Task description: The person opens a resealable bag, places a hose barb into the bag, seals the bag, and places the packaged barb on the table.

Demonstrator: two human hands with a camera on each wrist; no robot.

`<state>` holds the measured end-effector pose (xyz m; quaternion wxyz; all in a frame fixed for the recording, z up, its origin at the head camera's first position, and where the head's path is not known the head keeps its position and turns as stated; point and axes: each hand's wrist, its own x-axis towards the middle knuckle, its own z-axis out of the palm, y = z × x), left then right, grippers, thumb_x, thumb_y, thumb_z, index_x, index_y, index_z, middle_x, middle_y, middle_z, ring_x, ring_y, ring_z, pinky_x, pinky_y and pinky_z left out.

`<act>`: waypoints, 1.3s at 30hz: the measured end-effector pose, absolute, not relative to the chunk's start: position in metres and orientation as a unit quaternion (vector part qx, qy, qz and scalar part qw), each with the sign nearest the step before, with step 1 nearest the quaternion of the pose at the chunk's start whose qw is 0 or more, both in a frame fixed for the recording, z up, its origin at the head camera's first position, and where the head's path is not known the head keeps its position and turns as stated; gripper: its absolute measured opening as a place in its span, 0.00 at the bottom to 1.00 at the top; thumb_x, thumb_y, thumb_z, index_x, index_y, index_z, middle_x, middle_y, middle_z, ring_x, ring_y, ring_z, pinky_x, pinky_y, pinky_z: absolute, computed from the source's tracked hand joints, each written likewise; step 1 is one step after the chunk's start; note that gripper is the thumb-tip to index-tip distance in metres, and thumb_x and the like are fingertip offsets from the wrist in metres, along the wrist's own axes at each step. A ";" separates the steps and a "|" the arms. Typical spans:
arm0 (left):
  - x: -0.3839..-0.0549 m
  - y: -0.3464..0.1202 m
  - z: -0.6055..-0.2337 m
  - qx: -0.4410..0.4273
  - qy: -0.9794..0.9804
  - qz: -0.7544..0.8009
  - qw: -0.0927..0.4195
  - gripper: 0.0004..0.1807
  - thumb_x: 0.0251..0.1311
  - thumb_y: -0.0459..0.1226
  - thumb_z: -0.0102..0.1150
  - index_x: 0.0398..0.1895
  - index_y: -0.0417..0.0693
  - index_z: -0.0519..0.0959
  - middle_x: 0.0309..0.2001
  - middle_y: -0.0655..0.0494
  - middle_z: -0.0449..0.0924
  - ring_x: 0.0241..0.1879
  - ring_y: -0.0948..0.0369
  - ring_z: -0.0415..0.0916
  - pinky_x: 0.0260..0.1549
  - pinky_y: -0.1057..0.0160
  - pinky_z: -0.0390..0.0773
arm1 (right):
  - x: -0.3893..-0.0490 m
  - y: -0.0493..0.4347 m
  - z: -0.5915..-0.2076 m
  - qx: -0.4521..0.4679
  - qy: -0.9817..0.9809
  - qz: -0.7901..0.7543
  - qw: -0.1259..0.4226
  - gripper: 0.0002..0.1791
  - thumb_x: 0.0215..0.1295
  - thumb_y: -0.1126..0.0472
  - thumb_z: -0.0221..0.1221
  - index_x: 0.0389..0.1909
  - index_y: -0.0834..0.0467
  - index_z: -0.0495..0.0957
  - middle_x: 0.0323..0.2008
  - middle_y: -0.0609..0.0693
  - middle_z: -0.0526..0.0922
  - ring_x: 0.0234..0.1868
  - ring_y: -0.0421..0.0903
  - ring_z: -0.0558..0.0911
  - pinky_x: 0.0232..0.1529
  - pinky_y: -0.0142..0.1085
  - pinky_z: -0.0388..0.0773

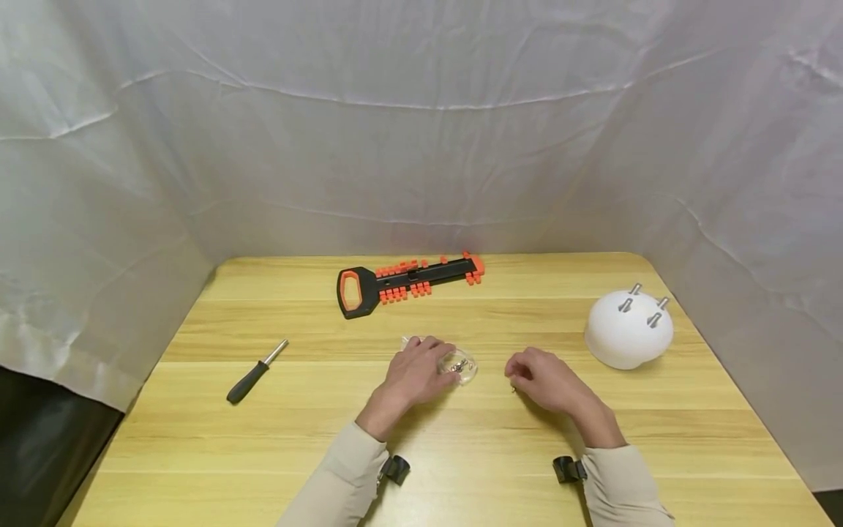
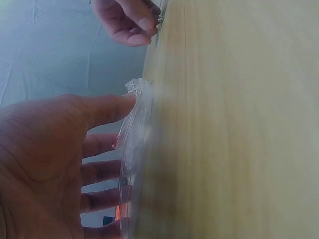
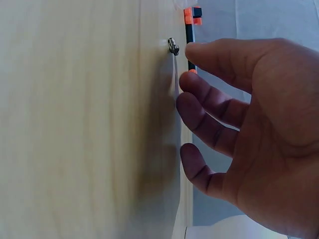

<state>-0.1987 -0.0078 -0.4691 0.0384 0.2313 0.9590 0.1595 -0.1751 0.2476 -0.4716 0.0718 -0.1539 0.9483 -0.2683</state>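
Note:
My left hand [image 1: 418, 369] lies over a clear plastic bag [image 1: 469, 367], its fingers spread and fairly straight. The thumb rests against the bag's crumpled edge [image 2: 134, 92], and the other fingers show on its far side. Several small metal parts [image 1: 459, 366] lie inside the bag. To the right, my right hand [image 1: 543, 377] is low over the table with bent fingers. A small metal fastener [image 3: 173, 46] is right at its thumb tip, close to the wood. The index fingertip is hidden in the right wrist view, so I cannot tell whether the fastener is pinched.
A driver [image 1: 257, 373] with a black handle lies at the left. Toward the back is a black rail [image 1: 428, 274] with an orange-trimmed handle and orange clips. At the right sits a white rounded object [image 1: 626, 337] with several metal posts on top. Pale curtains [image 1: 421, 161] surround the wooden table [image 1: 316, 424].

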 end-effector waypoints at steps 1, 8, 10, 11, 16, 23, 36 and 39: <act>-0.199 -0.008 -0.469 0.231 0.959 0.159 0.038 0.28 0.60 0.56 0.60 0.63 0.59 0.74 0.60 0.58 0.75 0.55 0.55 0.70 0.43 0.55 0.78 | -0.175 0.248 -0.472 -0.159 0.947 -0.268 0.073 0.09 0.59 0.69 0.58 0.36 0.53 0.82 0.30 0.43 0.78 0.33 0.38 0.75 0.38 0.36 0.74; -0.199 -0.008 -0.470 0.229 0.959 0.159 0.039 0.28 0.60 0.56 0.59 0.63 0.60 0.74 0.61 0.58 0.75 0.56 0.55 0.70 0.44 0.54 0.78 | -0.172 0.252 -0.472 -0.175 0.946 -0.260 0.079 0.08 0.54 0.66 0.64 0.33 0.51 0.83 0.30 0.42 0.78 0.33 0.39 0.74 0.37 0.35 0.73; -0.199 -0.008 -0.470 0.230 0.959 0.159 0.038 0.28 0.60 0.55 0.59 0.63 0.59 0.74 0.61 0.58 0.75 0.55 0.55 0.70 0.44 0.54 0.78 | -0.172 0.253 -0.472 -0.171 0.947 -0.259 0.083 0.06 0.55 0.64 0.66 0.32 0.50 0.83 0.30 0.42 0.79 0.33 0.39 0.74 0.38 0.36 0.73; -0.199 -0.008 -0.470 0.230 0.959 0.160 0.038 0.28 0.60 0.55 0.59 0.63 0.59 0.74 0.61 0.58 0.75 0.55 0.55 0.70 0.44 0.54 0.78 | -0.172 0.253 -0.471 -0.167 0.948 -0.259 0.084 0.06 0.55 0.63 0.66 0.32 0.49 0.83 0.30 0.41 0.79 0.33 0.39 0.75 0.38 0.36 0.73; -0.200 -0.009 -0.471 0.231 0.958 0.163 0.041 0.28 0.60 0.55 0.59 0.63 0.60 0.74 0.60 0.58 0.75 0.55 0.55 0.70 0.43 0.55 0.78 | -0.172 0.254 -0.471 -0.148 0.951 -0.257 0.089 0.05 0.56 0.60 0.68 0.30 0.46 0.84 0.30 0.39 0.79 0.33 0.38 0.74 0.39 0.37 0.73; -0.200 -0.009 -0.469 0.229 0.958 0.164 0.048 0.28 0.61 0.55 0.58 0.64 0.60 0.73 0.61 0.58 0.75 0.56 0.55 0.70 0.44 0.54 0.78 | -0.173 0.255 -0.471 -0.151 0.949 -0.260 0.093 0.06 0.58 0.61 0.67 0.26 0.46 0.83 0.28 0.40 0.77 0.32 0.38 0.73 0.39 0.37 0.72; -0.199 -0.008 -0.469 0.226 0.959 0.163 0.052 0.28 0.61 0.55 0.58 0.64 0.60 0.73 0.61 0.58 0.74 0.56 0.55 0.69 0.45 0.54 0.78 | -0.177 0.243 -0.474 -0.158 0.951 -0.253 0.074 0.05 0.67 0.61 0.58 0.31 0.51 0.79 0.28 0.43 0.75 0.31 0.39 0.72 0.38 0.36 0.72; -0.199 -0.008 -0.470 0.225 0.959 0.166 0.049 0.28 0.61 0.55 0.59 0.63 0.60 0.74 0.61 0.58 0.75 0.55 0.55 0.70 0.44 0.54 0.77 | -0.179 0.236 -0.473 -0.158 0.953 -0.250 0.066 0.05 0.67 0.61 0.58 0.30 0.51 0.79 0.29 0.43 0.74 0.32 0.39 0.71 0.38 0.36 0.72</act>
